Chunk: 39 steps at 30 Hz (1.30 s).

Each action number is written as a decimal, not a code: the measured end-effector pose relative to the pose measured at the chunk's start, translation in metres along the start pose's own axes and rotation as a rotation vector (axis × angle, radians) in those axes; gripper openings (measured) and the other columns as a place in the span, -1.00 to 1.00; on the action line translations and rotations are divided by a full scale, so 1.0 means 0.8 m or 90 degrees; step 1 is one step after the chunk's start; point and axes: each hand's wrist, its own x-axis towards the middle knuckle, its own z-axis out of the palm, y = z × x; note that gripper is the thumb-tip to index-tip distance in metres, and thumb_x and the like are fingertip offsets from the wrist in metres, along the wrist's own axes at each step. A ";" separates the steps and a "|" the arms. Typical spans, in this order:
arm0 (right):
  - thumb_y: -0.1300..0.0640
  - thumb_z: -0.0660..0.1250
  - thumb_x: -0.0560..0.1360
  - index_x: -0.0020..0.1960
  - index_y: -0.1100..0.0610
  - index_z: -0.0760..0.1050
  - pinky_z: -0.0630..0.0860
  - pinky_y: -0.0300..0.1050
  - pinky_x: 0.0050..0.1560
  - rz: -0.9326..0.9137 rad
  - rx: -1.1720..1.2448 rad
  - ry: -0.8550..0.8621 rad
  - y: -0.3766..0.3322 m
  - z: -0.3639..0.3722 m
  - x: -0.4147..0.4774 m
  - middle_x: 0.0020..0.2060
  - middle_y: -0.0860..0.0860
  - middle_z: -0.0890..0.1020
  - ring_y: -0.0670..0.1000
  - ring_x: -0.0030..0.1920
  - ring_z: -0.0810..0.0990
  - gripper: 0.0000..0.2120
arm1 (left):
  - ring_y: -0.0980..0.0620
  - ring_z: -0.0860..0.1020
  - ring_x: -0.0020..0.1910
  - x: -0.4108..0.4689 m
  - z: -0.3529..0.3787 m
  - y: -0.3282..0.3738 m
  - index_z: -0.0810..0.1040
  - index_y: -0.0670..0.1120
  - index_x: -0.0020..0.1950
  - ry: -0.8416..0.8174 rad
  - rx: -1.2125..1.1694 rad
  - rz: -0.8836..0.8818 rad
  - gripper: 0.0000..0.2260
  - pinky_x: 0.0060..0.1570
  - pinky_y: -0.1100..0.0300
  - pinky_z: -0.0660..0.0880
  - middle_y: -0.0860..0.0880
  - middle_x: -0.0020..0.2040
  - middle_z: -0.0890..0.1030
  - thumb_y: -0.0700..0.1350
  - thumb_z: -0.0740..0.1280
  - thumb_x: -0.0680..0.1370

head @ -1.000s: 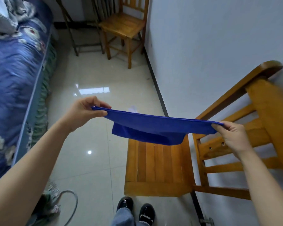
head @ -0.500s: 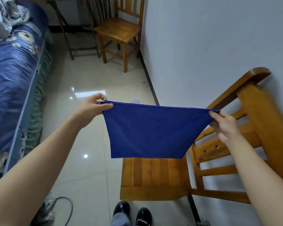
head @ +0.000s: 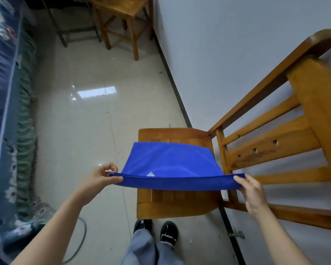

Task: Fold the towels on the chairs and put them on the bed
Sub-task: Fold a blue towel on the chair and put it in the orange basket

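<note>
A blue towel (head: 172, 163) lies spread over the seat of the near wooden chair (head: 178, 203), its far edge resting on the seat. The near edge is doubled over and held just above the seat. My left hand (head: 101, 178) pinches the towel's near left corner between thumb and fingers. At the near right corner, my right hand (head: 250, 188) pinches the towel. A small white tag shows on the towel near the front fold. The bed (head: 2, 111) with its blue flowered cover runs along the left side.
A second wooden chair (head: 122, 14) stands at the far end by the white wall (head: 227, 54), beside metal table legs. Glossy tiled floor lies between bed and chairs. A grey cable loops on the floor near my feet (head: 155, 230).
The towel, held up and hanging a moment ago, has been lowered onto the near chair's seat. Both hands came down and toward me, still pinching its corners.
</note>
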 end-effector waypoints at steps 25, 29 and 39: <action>0.11 0.21 0.57 0.33 0.21 0.35 0.45 0.01 0.13 0.084 -0.233 0.167 0.137 0.082 0.173 0.16 0.12 0.51 0.11 0.17 0.49 -0.64 | -0.09 0.42 0.23 0.189 0.088 -0.120 0.35 -0.09 0.33 0.291 0.076 -0.052 -0.65 0.10 0.09 0.44 -0.14 0.30 0.46 -0.17 0.29 0.55; 0.14 0.24 0.56 0.43 0.18 0.24 0.34 0.11 0.30 0.149 -0.436 0.128 0.172 0.089 0.146 0.36 0.17 0.35 0.17 0.36 0.33 -0.53 | -0.15 0.12 0.47 0.171 0.124 -0.167 0.09 -0.06 0.51 0.210 0.551 -0.073 -0.40 0.37 -0.06 0.20 -0.11 0.53 0.09 -0.01 0.27 0.55; 0.19 0.33 0.50 0.34 0.33 0.32 0.48 0.03 0.05 0.326 -0.272 0.175 0.214 0.081 0.122 0.23 0.19 0.45 0.23 0.17 0.49 -0.54 | -0.13 0.65 -0.02 0.119 0.168 -0.236 0.69 -0.05 -0.05 -0.077 0.908 0.060 -0.38 -0.22 -0.08 0.58 -0.13 0.04 0.67 -0.09 0.60 -0.11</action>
